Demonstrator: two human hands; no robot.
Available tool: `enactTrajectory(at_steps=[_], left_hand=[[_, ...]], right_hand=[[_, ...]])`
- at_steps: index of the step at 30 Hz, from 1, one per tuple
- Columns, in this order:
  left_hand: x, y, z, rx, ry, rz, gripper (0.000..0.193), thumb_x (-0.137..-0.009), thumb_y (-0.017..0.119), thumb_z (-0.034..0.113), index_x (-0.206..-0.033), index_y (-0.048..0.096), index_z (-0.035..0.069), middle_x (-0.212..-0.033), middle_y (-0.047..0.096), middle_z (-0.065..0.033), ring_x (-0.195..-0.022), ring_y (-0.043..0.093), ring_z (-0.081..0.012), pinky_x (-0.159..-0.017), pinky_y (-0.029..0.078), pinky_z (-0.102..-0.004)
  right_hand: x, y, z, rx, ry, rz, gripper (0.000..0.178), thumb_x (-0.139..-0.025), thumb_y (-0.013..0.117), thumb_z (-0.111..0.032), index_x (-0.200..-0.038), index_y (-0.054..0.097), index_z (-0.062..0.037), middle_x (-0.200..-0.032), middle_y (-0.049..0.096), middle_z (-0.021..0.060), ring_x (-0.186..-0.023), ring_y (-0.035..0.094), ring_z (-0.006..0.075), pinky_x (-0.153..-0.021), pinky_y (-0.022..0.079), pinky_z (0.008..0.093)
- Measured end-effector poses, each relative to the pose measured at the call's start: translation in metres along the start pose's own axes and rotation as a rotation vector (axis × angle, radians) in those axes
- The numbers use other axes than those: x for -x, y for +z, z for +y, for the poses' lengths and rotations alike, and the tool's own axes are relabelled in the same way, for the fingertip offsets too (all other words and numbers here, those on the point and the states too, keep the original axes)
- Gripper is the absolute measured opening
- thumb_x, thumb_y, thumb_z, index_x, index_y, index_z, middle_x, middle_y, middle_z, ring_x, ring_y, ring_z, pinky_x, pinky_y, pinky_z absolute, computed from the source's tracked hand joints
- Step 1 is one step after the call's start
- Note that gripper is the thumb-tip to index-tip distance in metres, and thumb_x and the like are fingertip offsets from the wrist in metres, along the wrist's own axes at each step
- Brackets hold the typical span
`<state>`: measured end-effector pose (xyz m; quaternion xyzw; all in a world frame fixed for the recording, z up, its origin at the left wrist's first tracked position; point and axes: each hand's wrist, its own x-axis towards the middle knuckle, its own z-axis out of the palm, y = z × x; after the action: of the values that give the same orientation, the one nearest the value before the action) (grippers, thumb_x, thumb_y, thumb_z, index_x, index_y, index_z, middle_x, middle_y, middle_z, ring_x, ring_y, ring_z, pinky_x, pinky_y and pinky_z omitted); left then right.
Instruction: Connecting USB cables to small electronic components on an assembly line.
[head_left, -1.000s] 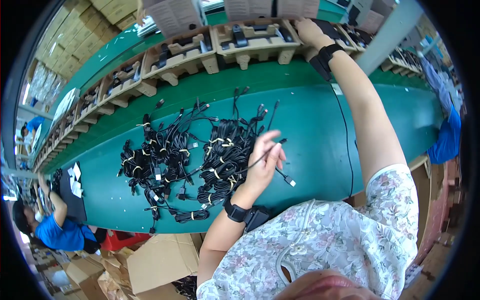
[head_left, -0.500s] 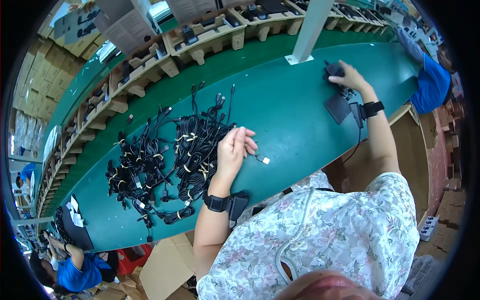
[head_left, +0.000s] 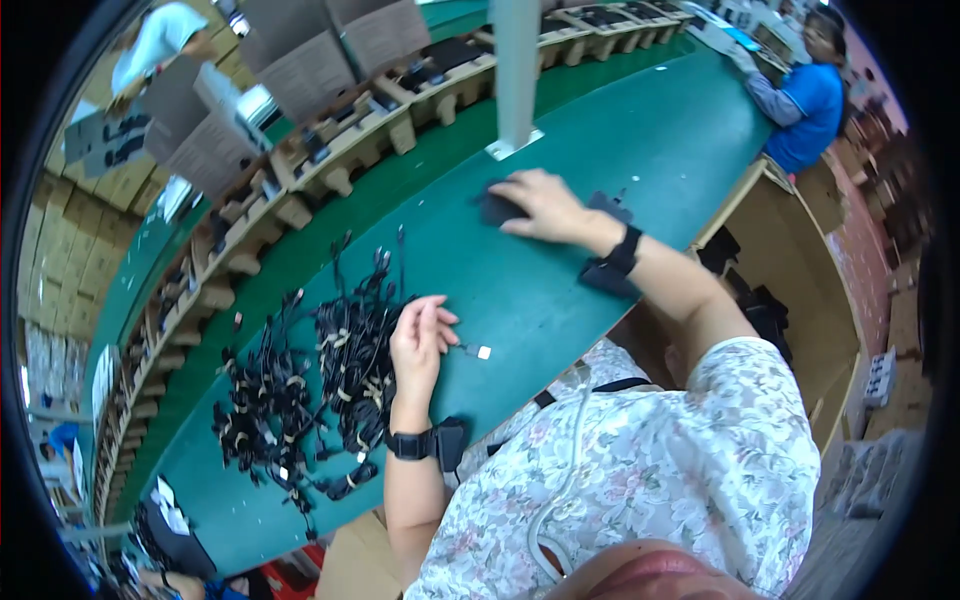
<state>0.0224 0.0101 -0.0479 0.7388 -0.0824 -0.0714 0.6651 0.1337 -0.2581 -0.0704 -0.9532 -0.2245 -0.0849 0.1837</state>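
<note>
My left hand (head_left: 422, 335) rests palm-down at the right edge of a heap of bundled black cables (head_left: 355, 350), its fingers loosely bent and apart with nothing visible in them. Beside its fingertips a cable end with a pale USB plug (head_left: 483, 352) lies on the green table. Farther right, my right hand (head_left: 548, 208) reaches over the table, fingers closed over a dark boxy device (head_left: 503, 204); motion blurs it, so its exact kind is unclear. Another black device (head_left: 610, 207) shows behind my right wrist, partly covered. Both wrists wear black straps with small boxes.
Along the far side runs a row of cardboard trays (head_left: 340, 140) with black parts. A pale metal post (head_left: 515, 80) stands on the table. An open carton (head_left: 800, 250) with black items is at my right. A co-worker in blue (head_left: 808, 110) sits at the far right.
The view has turned to the right. My right hand has moved left across the table with the dark device, away from the other black device. My left hand stays beside the cable heap.
</note>
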Motion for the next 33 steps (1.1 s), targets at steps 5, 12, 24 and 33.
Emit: enactTrajectory(at_steps=[5,12,24,33], left_hand=[[-0.004,0.016,0.013,0.169,0.015,0.172,0.025,-0.095,0.043,0.018,-0.112,0.047,0.0,-0.075,0.059,-0.0066,-0.06,0.056,-0.0099,-0.048,0.041,-0.0193],[-0.003,-0.004,0.018,0.295,-0.08,0.166,0.023,-0.094,0.045,0.017,-0.109,0.045,0.0,-0.083,0.06,-0.0093,-0.063,0.061,-0.0138,-0.051,0.045,-0.0204],[0.002,0.009,0.034,0.414,0.11,0.047,0.042,-0.091,0.047,0.01,-0.127,0.027,0.002,-0.091,0.055,-0.013,-0.066,0.058,-0.014,-0.055,0.047,-0.0214],[0.011,0.005,0.043,0.442,0.06,-0.028,0.04,-0.092,0.046,0.011,-0.126,0.028,0.002,-0.091,0.056,-0.0126,-0.069,0.058,-0.014,-0.055,0.047,-0.0217]], right_hand=[[-0.008,-0.028,-0.059,-0.08,-0.29,0.114,0.078,-0.061,0.075,-0.034,-0.128,0.041,-0.0127,-0.118,0.048,0.012,-0.115,0.042,0.0289,-0.096,0.032,0.0462],[-0.018,-0.043,-0.105,-0.407,-0.58,0.145,0.068,-0.064,0.075,-0.026,-0.122,0.046,-0.0087,-0.118,0.049,0.0136,-0.11,0.047,0.0294,-0.093,0.038,0.0423],[-0.17,-0.094,-0.068,-0.72,-0.042,0.434,0.033,-0.089,0.054,-0.023,-0.116,0.054,-0.0033,-0.107,0.061,0.0071,-0.097,0.056,0.0154,-0.083,0.043,0.026],[-0.307,-0.133,-0.029,0.064,-0.004,0.243,0.029,-0.09,0.05,-0.028,-0.114,0.058,-0.0122,-0.101,0.062,0.0131,-0.093,0.059,0.0255,-0.08,0.045,0.0344]])
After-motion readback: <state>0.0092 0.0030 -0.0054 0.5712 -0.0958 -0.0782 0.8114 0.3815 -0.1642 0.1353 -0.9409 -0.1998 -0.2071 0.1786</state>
